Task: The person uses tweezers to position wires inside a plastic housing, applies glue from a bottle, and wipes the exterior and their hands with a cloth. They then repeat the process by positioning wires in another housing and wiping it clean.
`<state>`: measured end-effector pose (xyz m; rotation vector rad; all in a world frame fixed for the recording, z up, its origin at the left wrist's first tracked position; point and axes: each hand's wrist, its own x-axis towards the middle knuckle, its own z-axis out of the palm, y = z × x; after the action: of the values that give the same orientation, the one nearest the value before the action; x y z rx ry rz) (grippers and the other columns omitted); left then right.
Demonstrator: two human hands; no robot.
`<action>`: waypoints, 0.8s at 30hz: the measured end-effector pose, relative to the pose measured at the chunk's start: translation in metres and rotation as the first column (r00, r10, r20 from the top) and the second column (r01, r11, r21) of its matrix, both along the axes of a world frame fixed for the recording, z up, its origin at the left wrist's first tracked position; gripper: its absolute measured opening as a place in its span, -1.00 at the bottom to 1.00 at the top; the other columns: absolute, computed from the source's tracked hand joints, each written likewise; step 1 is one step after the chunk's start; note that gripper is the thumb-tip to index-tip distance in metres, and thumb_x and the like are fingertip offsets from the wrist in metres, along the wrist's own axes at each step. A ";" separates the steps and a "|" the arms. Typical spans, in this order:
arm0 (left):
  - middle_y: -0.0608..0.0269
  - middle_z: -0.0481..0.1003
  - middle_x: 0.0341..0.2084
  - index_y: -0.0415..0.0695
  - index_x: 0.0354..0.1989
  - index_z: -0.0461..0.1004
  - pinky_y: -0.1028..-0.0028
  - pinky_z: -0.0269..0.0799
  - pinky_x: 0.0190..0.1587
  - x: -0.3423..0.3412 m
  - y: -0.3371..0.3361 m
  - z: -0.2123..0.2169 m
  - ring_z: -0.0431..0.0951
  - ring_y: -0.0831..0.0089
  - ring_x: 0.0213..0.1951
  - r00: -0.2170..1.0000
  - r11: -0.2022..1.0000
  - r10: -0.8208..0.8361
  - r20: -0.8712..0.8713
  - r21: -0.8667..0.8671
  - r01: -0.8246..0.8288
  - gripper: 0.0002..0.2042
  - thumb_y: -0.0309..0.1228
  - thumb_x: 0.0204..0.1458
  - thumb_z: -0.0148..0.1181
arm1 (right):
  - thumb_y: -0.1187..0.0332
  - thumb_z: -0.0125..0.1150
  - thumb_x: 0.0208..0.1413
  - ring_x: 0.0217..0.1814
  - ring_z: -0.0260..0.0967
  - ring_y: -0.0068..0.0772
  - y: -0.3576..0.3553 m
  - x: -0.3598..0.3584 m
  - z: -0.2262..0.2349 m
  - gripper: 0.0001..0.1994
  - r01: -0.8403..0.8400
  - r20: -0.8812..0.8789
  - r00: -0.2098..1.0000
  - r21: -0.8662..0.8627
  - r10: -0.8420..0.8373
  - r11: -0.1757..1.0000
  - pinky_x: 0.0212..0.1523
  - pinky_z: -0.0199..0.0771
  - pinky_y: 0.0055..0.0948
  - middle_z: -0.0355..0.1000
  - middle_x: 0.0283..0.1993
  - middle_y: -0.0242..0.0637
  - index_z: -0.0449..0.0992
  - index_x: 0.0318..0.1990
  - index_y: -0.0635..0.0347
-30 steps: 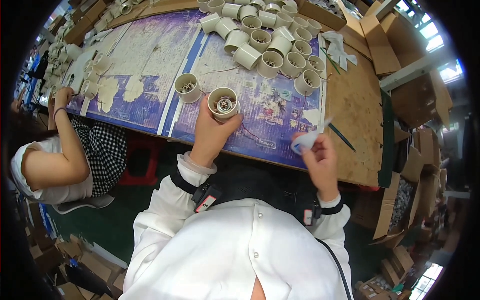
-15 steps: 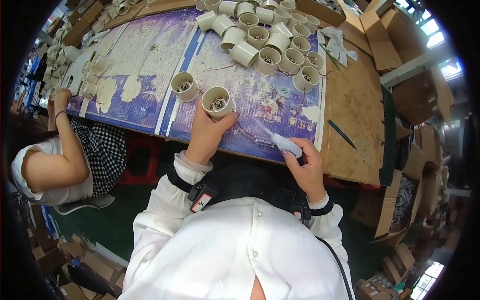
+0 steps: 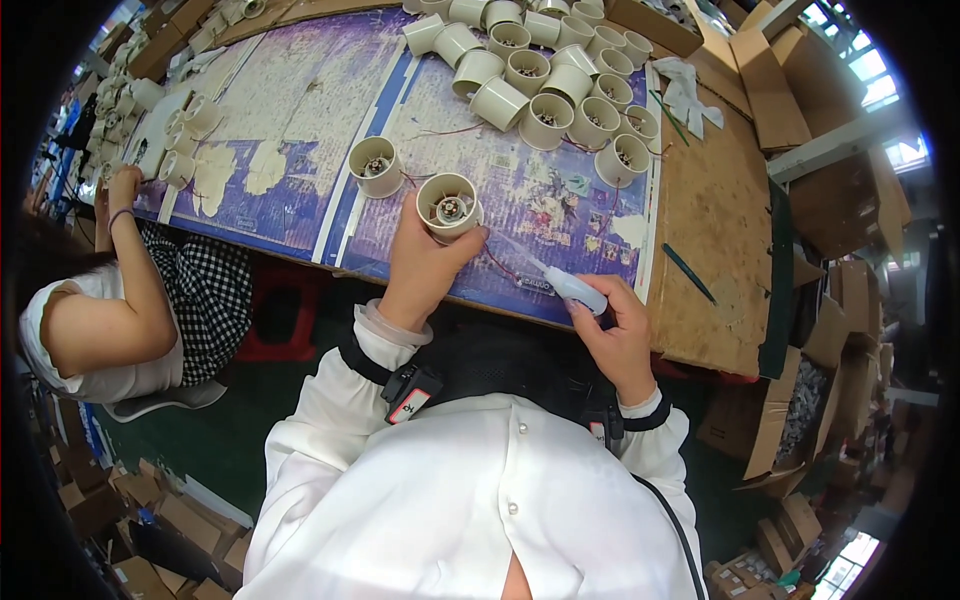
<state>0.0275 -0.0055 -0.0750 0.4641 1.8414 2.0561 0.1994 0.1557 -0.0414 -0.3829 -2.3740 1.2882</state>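
The left hand (image 3: 422,262) grips a cream cylindrical housing (image 3: 449,205) upright on the purple-printed mat (image 3: 300,120), while the right hand (image 3: 617,333) is closed around a small white squeeze bottle (image 3: 574,288) aimed toward it. A second housing (image 3: 375,166) stands just beside, a cluster of housings (image 3: 560,85) lies farther up, and another person (image 3: 110,300) sits to the left.

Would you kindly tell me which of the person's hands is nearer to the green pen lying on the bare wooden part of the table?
The right hand, gripping a small white bottle, is just left of the green pen. The left hand, holding a cream cylinder, is farther left.
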 end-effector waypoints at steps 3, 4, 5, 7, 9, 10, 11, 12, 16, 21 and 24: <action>0.22 0.40 -0.07 -0.22 0.05 0.25 0.47 0.34 0.02 0.003 0.001 0.003 0.42 0.49 -0.04 0.993 0.996 0.008 -0.121 -0.084 -0.018 -0.48 -0.62 -0.15 0.27 | 0.57 0.22 -0.02 -0.25 0.34 -0.50 0.000 0.002 0.008 -0.76 0.011 0.093 0.996 -0.015 -0.009 1.000 -0.20 0.33 -0.57 0.41 -0.25 -0.31 0.48 -0.15 0.29; 0.20 0.41 -0.09 -0.22 0.03 0.25 0.48 0.36 0.00 0.005 0.003 0.004 0.43 0.49 -0.07 0.989 0.998 0.018 -0.148 -0.063 -0.028 -0.48 -0.61 -0.16 0.29 | 0.57 0.22 -0.02 -0.25 0.34 -0.50 0.000 0.003 0.009 -0.76 0.004 0.095 0.996 -0.013 -0.003 1.000 -0.20 0.33 -0.57 0.41 -0.25 -0.31 0.48 -0.15 0.29; 0.19 0.41 -0.12 -0.22 0.02 0.24 0.48 0.37 -0.03 0.007 0.005 0.005 0.44 0.49 -0.09 0.984 0.998 0.029 -0.176 -0.043 -0.037 -0.47 -0.59 -0.18 0.31 | 0.58 0.22 -0.03 -0.24 0.34 -0.49 0.000 0.004 0.009 -0.77 0.017 0.071 0.997 0.015 -0.018 1.000 -0.20 0.33 -0.57 0.41 -0.25 -0.30 0.48 -0.15 0.29; 0.18 0.42 -0.15 -0.22 0.00 0.23 0.49 0.38 -0.06 0.010 0.006 0.007 0.44 0.49 -0.11 0.978 0.998 0.051 -0.201 -0.019 -0.056 -0.46 -0.58 -0.19 0.33 | 0.58 0.22 -0.04 -0.24 0.34 -0.48 0.002 0.006 0.011 -0.77 0.042 0.023 0.999 0.070 -0.044 0.997 -0.21 0.34 -0.56 0.40 -0.25 -0.29 0.49 -0.17 0.29; 0.21 0.40 -0.11 -0.20 0.03 0.22 0.50 0.37 -0.02 0.012 0.006 0.009 0.43 0.51 -0.08 0.981 0.999 0.013 -0.194 -0.042 -0.021 -0.46 -0.60 -0.17 0.30 | 0.58 0.23 -0.04 -0.23 0.35 -0.48 0.005 0.007 0.012 -0.77 0.030 -0.004 1.000 0.130 -0.029 0.991 -0.22 0.34 -0.56 0.41 -0.25 -0.29 0.49 -0.17 0.29; 0.23 0.40 -0.09 -0.20 0.05 0.22 0.51 0.36 0.00 0.012 0.005 0.009 0.43 0.53 -0.07 0.982 0.999 -0.007 -0.190 -0.054 -0.004 -0.46 -0.61 -0.15 0.28 | 0.57 0.23 -0.04 -0.23 0.36 -0.47 0.006 0.008 0.013 -0.78 0.028 -0.032 0.999 0.187 -0.022 0.982 -0.22 0.35 -0.55 0.42 -0.25 -0.28 0.49 -0.18 0.29; 0.23 0.40 -0.09 -0.20 0.05 0.22 0.51 0.36 0.00 0.012 0.005 0.008 0.43 0.53 -0.07 0.982 0.999 0.002 -0.189 -0.051 -0.012 -0.46 -0.61 -0.15 0.28 | 0.57 0.23 -0.04 -0.23 0.37 -0.47 0.008 0.008 0.013 -0.78 0.028 -0.060 0.998 0.242 -0.014 0.970 -0.22 0.36 -0.55 0.43 -0.25 -0.27 0.49 -0.18 0.29; 0.23 0.39 -0.09 -0.20 0.04 0.22 0.51 0.36 0.00 0.012 0.005 0.006 0.43 0.53 -0.07 0.979 0.998 0.000 -0.203 -0.060 -0.012 -0.46 -0.62 -0.16 0.28 | 0.57 0.23 -0.04 -0.23 0.37 -0.47 0.008 0.010 0.014 -0.78 0.023 -0.057 0.998 0.244 -0.009 0.969 -0.22 0.36 -0.55 0.43 -0.25 -0.27 0.49 -0.18 0.29; 0.23 0.39 -0.08 -0.19 0.04 0.22 0.52 0.36 -0.01 0.010 0.005 0.001 0.43 0.52 -0.06 0.974 0.997 -0.002 -0.227 -0.073 -0.015 -0.47 -0.62 -0.15 0.29 | 0.56 0.25 -0.04 -0.25 0.41 -0.44 0.010 0.011 0.016 -0.79 0.049 0.057 0.997 0.172 -0.059 0.984 -0.23 0.38 -0.54 0.46 -0.26 -0.25 0.50 -0.20 0.29; 0.24 0.39 -0.07 -0.19 0.05 0.21 0.52 0.36 0.00 0.010 0.004 -0.001 0.43 0.53 -0.05 0.983 0.999 -0.015 -0.181 -0.051 0.006 -0.46 -0.62 -0.14 0.28 | 0.56 0.26 -0.04 -0.27 0.42 -0.43 0.007 0.007 0.024 -0.78 0.000 0.026 1.000 0.233 -0.006 0.972 -0.21 0.39 -0.53 0.48 -0.26 -0.24 0.49 -0.19 0.29; 0.24 0.38 -0.06 -0.19 0.05 0.21 0.52 0.36 0.01 0.009 0.003 0.001 0.43 0.53 -0.04 0.990 1.000 -0.012 -0.142 -0.009 0.011 -0.46 -0.62 -0.14 0.28 | 0.56 0.26 -0.04 -0.28 0.41 -0.44 0.005 0.002 0.028 -0.78 -0.015 0.008 1.000 0.259 0.013 0.966 -0.21 0.38 -0.54 0.47 -0.28 -0.25 0.48 -0.19 0.29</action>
<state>0.0361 -0.0027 -0.0743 0.6332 1.9215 2.0543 0.2013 0.1611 -0.0138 -0.2907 -2.5131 0.9640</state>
